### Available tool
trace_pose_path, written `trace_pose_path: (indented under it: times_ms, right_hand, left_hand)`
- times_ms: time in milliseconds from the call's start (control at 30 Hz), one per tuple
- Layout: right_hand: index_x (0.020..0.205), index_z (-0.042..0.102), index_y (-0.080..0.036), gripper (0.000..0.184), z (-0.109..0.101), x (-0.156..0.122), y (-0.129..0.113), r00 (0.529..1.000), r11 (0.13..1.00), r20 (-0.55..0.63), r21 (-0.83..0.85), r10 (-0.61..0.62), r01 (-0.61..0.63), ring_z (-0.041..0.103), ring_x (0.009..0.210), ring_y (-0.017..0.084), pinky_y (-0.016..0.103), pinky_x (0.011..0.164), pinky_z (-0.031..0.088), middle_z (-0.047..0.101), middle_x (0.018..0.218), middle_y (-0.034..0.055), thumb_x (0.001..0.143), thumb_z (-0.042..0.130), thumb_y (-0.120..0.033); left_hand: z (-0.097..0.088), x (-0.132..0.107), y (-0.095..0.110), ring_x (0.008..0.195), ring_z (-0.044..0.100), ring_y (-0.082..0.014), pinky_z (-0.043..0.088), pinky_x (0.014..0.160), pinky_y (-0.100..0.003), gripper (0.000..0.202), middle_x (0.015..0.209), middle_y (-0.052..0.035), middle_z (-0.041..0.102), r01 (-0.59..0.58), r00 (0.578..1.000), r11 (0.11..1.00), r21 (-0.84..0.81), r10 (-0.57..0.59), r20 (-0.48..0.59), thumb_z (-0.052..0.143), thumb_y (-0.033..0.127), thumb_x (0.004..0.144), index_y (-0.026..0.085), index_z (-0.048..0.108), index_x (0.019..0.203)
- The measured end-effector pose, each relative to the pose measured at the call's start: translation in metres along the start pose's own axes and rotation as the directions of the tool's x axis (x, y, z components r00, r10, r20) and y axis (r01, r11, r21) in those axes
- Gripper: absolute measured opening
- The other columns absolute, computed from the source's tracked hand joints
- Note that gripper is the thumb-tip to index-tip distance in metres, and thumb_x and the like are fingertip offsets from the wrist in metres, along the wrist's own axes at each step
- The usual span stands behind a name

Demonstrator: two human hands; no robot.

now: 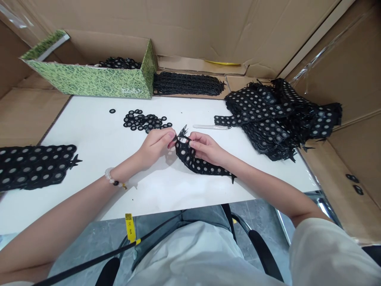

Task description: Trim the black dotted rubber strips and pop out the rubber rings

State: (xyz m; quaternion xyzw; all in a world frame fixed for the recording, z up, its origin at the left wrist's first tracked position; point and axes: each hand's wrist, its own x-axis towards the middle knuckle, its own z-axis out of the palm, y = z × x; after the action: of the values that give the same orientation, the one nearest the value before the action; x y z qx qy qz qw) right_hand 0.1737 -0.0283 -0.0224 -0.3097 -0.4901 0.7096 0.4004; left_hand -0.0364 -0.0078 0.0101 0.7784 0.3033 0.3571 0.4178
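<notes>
Between my two hands, above the white table, is a black strip of joined rings (205, 166) with pale round centres and pointed black tabs at its ends. My left hand (156, 146) pinches at the strip's upper left end; exactly what lies between those fingertips is partly hidden. My right hand (208, 147) holds the upper edge of the strip between thumb and fingers, while the rest curves down to the right under the wrist. Loose black rings (145, 120) lie scattered just beyond my left hand. A white-handled tool (211, 127) rests beyond my right hand.
A green patterned box (98, 81) with black pieces stands at the back left. Beside it lies a black bundle of strips (189, 84). A large heap of ring strips (274, 119) covers the right side; another ring panel (35, 167) lies left. Cardboard walls (202, 28) surround the table.
</notes>
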Motion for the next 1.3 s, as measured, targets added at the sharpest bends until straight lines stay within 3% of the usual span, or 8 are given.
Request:
trace_pose_path:
  times_ms: [167, 267, 300, 467, 567, 767, 900, 1300]
  right_hand:
    - [0.081, 0.055, -0.021, 0.047, 0.000, 0.001, -0.003, 0.997, 0.993, -0.072, 0.121, 0.021, -0.012, 0.054, 0.073, 0.011, 0.024, 0.067, 0.045, 0.059, 0.083, -0.0025, 0.069, 0.089, -0.051]
    - [0.079, 0.054, -0.020, 0.047, -0.002, -0.001, -0.006, 0.994, 0.990, -0.107, 0.137, 0.027, -0.012, 0.051, 0.069, 0.010, 0.023, 0.064, 0.042, 0.055, 0.079, -0.0043, 0.067, 0.090, -0.047]
    - [0.079, 0.054, -0.020, 0.046, -0.003, -0.002, -0.006, 0.993, 0.991, -0.119, 0.132, 0.022, -0.006, 0.049, 0.067, 0.010, 0.023, 0.062, 0.041, 0.054, 0.077, -0.0049, 0.067, 0.090, -0.046]
    - [0.081, 0.054, -0.021, 0.045, -0.003, 0.000, -0.003, 0.990, 0.995, -0.136, 0.097, 0.048, -0.035, 0.047, 0.064, 0.010, 0.024, 0.057, 0.037, 0.054, 0.076, -0.0046, 0.067, 0.088, -0.047]
    - [0.081, 0.054, -0.021, 0.046, -0.003, 0.002, -0.001, 0.989, 0.995, -0.130, 0.081, 0.069, -0.059, 0.048, 0.066, 0.010, 0.024, 0.058, 0.038, 0.056, 0.080, -0.0036, 0.067, 0.088, -0.048]
    - [0.086, 0.054, -0.021, 0.046, -0.006, 0.007, 0.004, 0.992, 0.997, -0.111, 0.055, 0.055, -0.049, 0.050, 0.069, 0.010, 0.023, 0.061, 0.038, 0.057, 0.079, -0.0042, 0.071, 0.085, -0.050]
    - [0.091, 0.055, -0.022, 0.048, -0.009, 0.011, 0.010, 0.995, 1.000, -0.097, -0.016, 0.019, -0.021, 0.049, 0.064, 0.010, 0.023, 0.059, 0.037, 0.057, 0.074, -0.0056, 0.073, 0.082, -0.057]
    - [0.098, 0.056, -0.021, 0.041, -0.010, 0.004, 0.001, 0.999, 0.995, 0.046, -0.100, -0.003, 0.007, 0.056, 0.071, 0.012, 0.025, 0.066, 0.044, 0.062, 0.082, -0.0027, 0.082, 0.075, -0.054]
  left_hand:
    - [-0.011, 0.012, -0.026, 0.061, 0.051, -0.0149, 0.039, 0.063, -0.031, 0.044, 0.062, -0.0007, 0.054, 0.079, 0.958, 0.997, -0.018, -0.081, -0.274, 0.046, 0.044, 0.100, 0.020, 0.051, 0.064]
    - [-0.036, 0.019, -0.042, 0.061, 0.049, -0.0140, 0.039, 0.064, -0.031, 0.046, 0.063, 0.0005, 0.051, 0.159, 0.747, 0.987, 0.006, -0.116, -0.655, 0.036, 0.047, 0.104, 0.021, 0.047, 0.068]
    - [-0.045, 0.020, -0.046, 0.073, 0.054, -0.0152, 0.041, 0.075, -0.034, 0.044, 0.072, -0.0020, 0.058, 0.224, 0.751, 0.960, 0.166, -0.062, -0.657, 0.035, 0.042, 0.105, 0.018, 0.056, 0.074]
    - [-0.058, 0.014, -0.054, 0.126, 0.041, -0.0403, 0.030, 0.100, -0.057, 0.032, 0.131, -0.0136, 0.065, 0.433, 0.876, 0.572, 0.697, -0.083, -0.476, 0.045, 0.032, 0.100, 0.022, 0.075, 0.108]
    - [-0.048, 0.012, -0.049, 0.129, 0.038, -0.0435, 0.028, 0.098, -0.059, 0.033, 0.140, -0.0151, 0.058, 0.418, 0.894, 0.522, 0.743, -0.093, -0.438, 0.044, 0.031, 0.100, 0.024, 0.072, 0.117]
    - [-0.030, 0.009, -0.019, 0.081, 0.054, -0.0265, 0.034, 0.091, -0.050, 0.045, 0.074, -0.0084, 0.065, -0.007, 0.977, 0.661, 0.750, 0.165, -0.137, 0.037, 0.044, 0.102, 0.020, 0.059, 0.072]
    - [-0.010, 0.003, -0.004, 0.068, 0.051, -0.0220, 0.037, 0.080, -0.042, 0.047, 0.063, -0.0045, 0.060, -0.227, 0.973, 0.708, 0.668, 0.191, 0.129, 0.044, 0.054, 0.097, 0.021, 0.051, 0.064]
    - [0.002, 0.007, -0.016, 0.057, 0.043, -0.0126, 0.031, 0.057, -0.028, 0.045, 0.057, 0.0022, 0.046, 0.253, 0.951, 0.968, 0.004, -0.249, 0.184, 0.053, 0.051, 0.091, 0.018, 0.048, 0.061]
